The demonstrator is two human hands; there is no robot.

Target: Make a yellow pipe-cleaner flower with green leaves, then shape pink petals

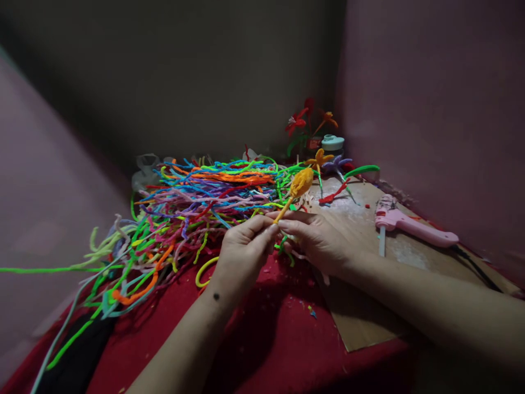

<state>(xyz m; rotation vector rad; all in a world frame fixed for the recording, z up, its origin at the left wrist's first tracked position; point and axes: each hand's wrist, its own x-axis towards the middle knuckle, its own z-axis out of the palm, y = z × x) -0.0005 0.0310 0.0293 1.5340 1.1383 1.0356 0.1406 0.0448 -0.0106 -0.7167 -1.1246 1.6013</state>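
Observation:
Between my two hands stands a yellow-orange pipe-cleaner flower bud (301, 183) on a thin stem, tilted up to the right. My left hand (248, 246) pinches the lower end of the stem between thumb and forefinger. Close against it, my right hand (315, 238) also pinches the stem from the other side, its fingers curled. The stem's bottom tip is hidden by the fingers. Behind and to the left of my hands spreads a big pile of multicoloured pipe cleaners (217, 191).
A pink glue gun (422, 227) lies on a cardboard sheet (365, 323) at the right, its cord trailing off. Orange (320, 158) and purple pipe-cleaner flowers (337, 164) lie behind, near red flowers (296, 121) and a pale-lidded jar (332, 143). Red cloth (262, 339) covers the table.

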